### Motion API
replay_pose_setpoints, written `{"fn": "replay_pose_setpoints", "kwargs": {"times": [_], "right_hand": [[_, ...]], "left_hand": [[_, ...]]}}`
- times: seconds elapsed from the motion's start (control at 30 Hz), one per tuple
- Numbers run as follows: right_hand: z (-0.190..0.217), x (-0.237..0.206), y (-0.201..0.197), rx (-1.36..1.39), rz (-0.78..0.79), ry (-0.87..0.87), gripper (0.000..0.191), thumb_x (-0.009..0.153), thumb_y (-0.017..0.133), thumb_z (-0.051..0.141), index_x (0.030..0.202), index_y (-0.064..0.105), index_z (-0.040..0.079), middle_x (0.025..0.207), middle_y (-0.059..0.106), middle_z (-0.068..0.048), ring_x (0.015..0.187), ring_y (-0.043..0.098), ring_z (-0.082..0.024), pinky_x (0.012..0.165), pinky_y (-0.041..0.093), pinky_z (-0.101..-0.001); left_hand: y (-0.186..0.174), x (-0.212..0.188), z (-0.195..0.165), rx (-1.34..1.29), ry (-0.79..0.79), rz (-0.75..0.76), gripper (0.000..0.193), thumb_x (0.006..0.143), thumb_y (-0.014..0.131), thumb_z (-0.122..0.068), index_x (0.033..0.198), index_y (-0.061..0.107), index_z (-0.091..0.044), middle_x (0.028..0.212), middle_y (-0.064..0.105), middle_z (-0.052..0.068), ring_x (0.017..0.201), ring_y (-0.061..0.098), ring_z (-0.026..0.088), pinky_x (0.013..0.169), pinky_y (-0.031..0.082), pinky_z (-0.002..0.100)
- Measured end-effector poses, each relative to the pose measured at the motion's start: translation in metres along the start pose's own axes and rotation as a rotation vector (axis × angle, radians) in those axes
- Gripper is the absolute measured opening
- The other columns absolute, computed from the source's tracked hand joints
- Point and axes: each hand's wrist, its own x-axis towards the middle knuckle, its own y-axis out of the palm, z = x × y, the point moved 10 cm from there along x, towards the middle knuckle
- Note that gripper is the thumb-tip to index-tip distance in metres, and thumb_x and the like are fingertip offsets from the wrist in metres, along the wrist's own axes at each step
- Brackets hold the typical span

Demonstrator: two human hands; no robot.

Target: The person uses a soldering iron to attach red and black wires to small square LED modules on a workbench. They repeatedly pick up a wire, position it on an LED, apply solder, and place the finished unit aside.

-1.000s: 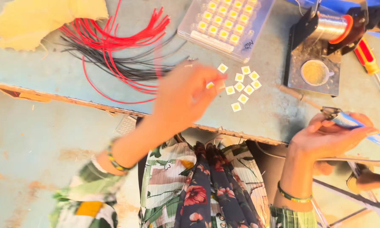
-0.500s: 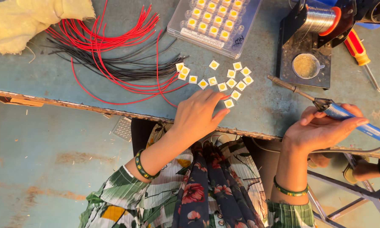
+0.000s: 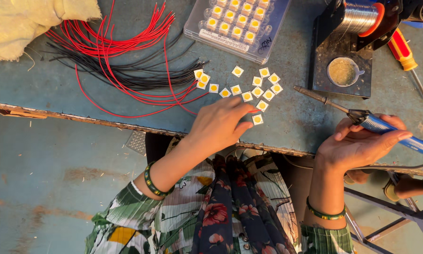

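Left hand (image 3: 221, 124), fingers curled and holding nothing, is touching the LED chip (image 3: 257, 119) by the workbench (image 3: 56, 87) front edge; right hand (image 3: 362, 143) grips the soldering iron (image 3: 362, 117); better to pin the chip flat, keeping fingertips off the iron's tip.

Small square white chips with yellow centres (image 3: 249, 89) lie flat and scattered just beyond the left hand (image 3: 221, 124), one beside its fingertips. A blue-handled soldering iron (image 3: 362, 118) lies across the right hand (image 3: 357, 146), tip pointing toward the chips.
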Motion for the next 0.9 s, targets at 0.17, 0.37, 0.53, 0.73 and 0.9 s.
{"fn": "replay_pose_setpoints", "kwargs": {"times": [0.17, 0.37, 0.53, 0.73, 0.9], "right_hand": [[0.005, 0.001, 0.007, -0.109, 0.046, -0.044, 0.051, 0.115, 0.039, 0.058, 0.114, 0.051, 0.008, 0.070, 0.043, -0.003, 0.048, 0.041, -0.011, 0.042, 0.037, -0.0249], [0.003, 0.002, 0.008, -0.046, 0.033, -0.014, 0.051, 0.114, 0.039, 0.056, 0.114, 0.050, 0.007, 0.071, 0.042, -0.004, 0.050, 0.038, -0.012, 0.042, 0.035, -0.0242], [0.002, 0.002, 0.005, -0.033, 0.008, -0.009, 0.052, 0.115, 0.042, 0.058, 0.114, 0.050, 0.006, 0.072, 0.043, -0.005, 0.049, 0.035, -0.010, 0.041, 0.034, -0.0243], [0.003, 0.003, 0.006, -0.029, 0.002, 0.007, 0.053, 0.114, 0.045, 0.058, 0.113, 0.050, 0.006, 0.072, 0.039, -0.003, 0.051, 0.036, -0.011, 0.041, 0.033, -0.0238], [0.005, 0.005, 0.007, -0.043, -0.016, 0.027, 0.051, 0.110, 0.045, 0.058, 0.113, 0.050, 0.007, 0.076, 0.040, -0.003, 0.052, 0.037, -0.012, 0.043, 0.033, -0.0241]], "left_hand": [[0.014, 0.008, -0.006, 0.020, 0.035, 0.056, 0.031, 0.087, 0.074, -0.023, 0.116, 0.070, -0.016, 0.099, 0.064, 0.006, 0.096, 0.066, 0.028, 0.073, 0.053, 0.044], [0.015, 0.008, -0.003, 0.034, 0.005, 0.063, 0.028, 0.087, 0.075, -0.026, 0.111, 0.068, -0.013, 0.097, 0.065, 0.006, 0.096, 0.066, 0.029, 0.073, 0.052, 0.044], [0.008, -0.007, 0.000, 0.058, -0.066, 0.030, 0.032, 0.086, 0.076, -0.029, 0.111, 0.067, -0.011, 0.097, 0.065, 0.006, 0.096, 0.065, 0.029, 0.074, 0.053, 0.044], [-0.020, -0.017, -0.001, -0.002, -0.066, -0.113, 0.030, 0.094, 0.069, -0.029, 0.121, 0.069, -0.014, 0.094, 0.061, 0.006, 0.092, 0.064, 0.028, 0.074, 0.052, 0.042], [-0.036, -0.031, 0.015, -0.002, -0.168, -0.160, 0.020, 0.104, 0.063, -0.018, 0.122, 0.072, -0.015, 0.093, 0.056, 0.008, 0.090, 0.062, 0.027, 0.074, 0.050, 0.041]]}}
